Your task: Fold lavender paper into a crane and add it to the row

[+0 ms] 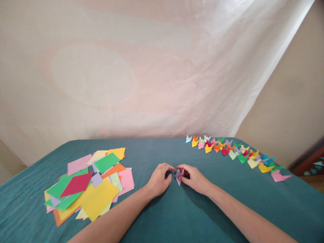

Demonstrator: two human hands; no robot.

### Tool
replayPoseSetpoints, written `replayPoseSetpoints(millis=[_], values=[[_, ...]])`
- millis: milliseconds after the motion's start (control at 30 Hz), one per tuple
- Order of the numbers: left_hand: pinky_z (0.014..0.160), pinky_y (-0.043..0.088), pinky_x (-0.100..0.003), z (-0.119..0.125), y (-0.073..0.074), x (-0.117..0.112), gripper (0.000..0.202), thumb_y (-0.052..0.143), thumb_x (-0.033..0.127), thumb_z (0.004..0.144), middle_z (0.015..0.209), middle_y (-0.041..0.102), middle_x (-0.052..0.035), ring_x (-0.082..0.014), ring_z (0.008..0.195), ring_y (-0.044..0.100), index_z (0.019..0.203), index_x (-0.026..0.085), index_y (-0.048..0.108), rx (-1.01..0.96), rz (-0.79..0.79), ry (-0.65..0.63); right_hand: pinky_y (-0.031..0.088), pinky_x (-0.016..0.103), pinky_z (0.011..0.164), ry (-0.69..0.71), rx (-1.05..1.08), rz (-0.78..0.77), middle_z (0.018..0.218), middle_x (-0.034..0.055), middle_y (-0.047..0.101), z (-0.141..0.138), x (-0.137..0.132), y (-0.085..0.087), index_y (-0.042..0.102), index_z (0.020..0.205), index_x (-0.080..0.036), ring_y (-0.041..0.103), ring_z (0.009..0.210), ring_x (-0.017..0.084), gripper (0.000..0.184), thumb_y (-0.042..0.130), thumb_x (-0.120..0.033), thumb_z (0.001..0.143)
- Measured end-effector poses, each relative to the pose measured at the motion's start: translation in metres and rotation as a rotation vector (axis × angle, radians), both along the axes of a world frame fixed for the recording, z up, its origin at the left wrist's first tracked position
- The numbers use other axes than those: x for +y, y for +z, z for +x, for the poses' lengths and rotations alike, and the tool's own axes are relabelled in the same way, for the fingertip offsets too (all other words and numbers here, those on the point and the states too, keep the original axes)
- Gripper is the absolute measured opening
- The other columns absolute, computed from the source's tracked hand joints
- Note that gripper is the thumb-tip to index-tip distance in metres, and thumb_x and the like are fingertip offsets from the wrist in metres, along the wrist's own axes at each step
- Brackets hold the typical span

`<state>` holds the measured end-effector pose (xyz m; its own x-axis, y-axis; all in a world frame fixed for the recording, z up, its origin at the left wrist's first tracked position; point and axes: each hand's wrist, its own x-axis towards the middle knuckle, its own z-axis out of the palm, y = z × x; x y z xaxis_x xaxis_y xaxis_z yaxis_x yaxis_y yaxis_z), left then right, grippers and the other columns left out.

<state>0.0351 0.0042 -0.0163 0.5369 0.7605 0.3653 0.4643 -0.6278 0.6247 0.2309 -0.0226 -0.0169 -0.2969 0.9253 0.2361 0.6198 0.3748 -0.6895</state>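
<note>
A small light-purple folded paper [179, 176], with pointed tips, is pinched between the thumb and fingers of my right hand [193, 177]. It is held just above the cloth, one point facing down; its right side is hidden by the fingers. Close by on the left, my left hand [160, 179] is curved with thumb and index finger apart and nothing visible between them. Its index fingertip comes near the right hand's fingertips, beside the folded paper.
Loose coloured paper sheets [101, 199] lie in an overlapping heap at the left. Several folded paper birds [233, 154] stand in slanting rows at the right, a pink one [279, 176] nearest. Dark green cloth [157, 222] covers the table; a pale curtain [152, 84] hangs behind.
</note>
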Motion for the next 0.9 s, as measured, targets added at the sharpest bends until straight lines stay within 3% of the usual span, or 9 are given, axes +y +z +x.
replayPoseSetpoints(millis=[200,300,567,900], values=[[0.091,0.04,-0.032,-0.001,-0.001,0.001,0.031,0.046,0.006,0.075,0.1,0.06,-0.0047,-0.0182,0.098,0.052,0.099,0.019,0.061,0.009,0.012,-0.002,0.047,0.028,0.072,0.039,0.143,-0.111,0.089,0.0031,0.065,0.012,0.002,0.011,0.054,0.111,-0.017,0.06,0.076,0.015,0.036,0.059,-0.023,0.075],[0.091,0.04,-0.031,-0.001,-0.003,0.002,0.033,0.044,0.004,0.075,0.1,0.06,-0.0046,-0.0177,0.098,0.052,0.098,0.019,0.061,0.006,0.015,-0.004,0.047,0.029,0.072,0.011,0.159,-0.123,0.087,0.0042,0.066,0.021,0.004,0.017,0.058,0.104,-0.016,0.06,0.078,0.016,0.03,0.061,-0.027,0.075],[0.091,0.04,-0.031,-0.001,-0.003,0.002,0.033,0.042,0.003,0.076,0.1,0.06,-0.0042,-0.0171,0.098,0.052,0.098,0.019,0.061,0.008,0.014,-0.01,0.045,0.025,0.066,0.049,0.021,-0.079,0.078,0.0025,0.062,0.021,-0.001,0.02,0.066,0.081,-0.017,0.058,0.071,0.014,0.012,0.06,-0.025,0.076],[0.092,0.04,-0.033,-0.001,0.001,0.001,0.035,0.041,0.002,0.075,0.1,0.06,-0.0042,-0.0179,0.098,0.052,0.098,0.02,0.061,0.022,0.004,-0.021,0.044,0.025,0.063,-0.002,-0.017,0.022,0.073,0.0015,0.061,0.024,0.003,0.02,0.065,0.073,-0.018,0.057,0.067,0.014,0.015,0.056,-0.028,0.08]])
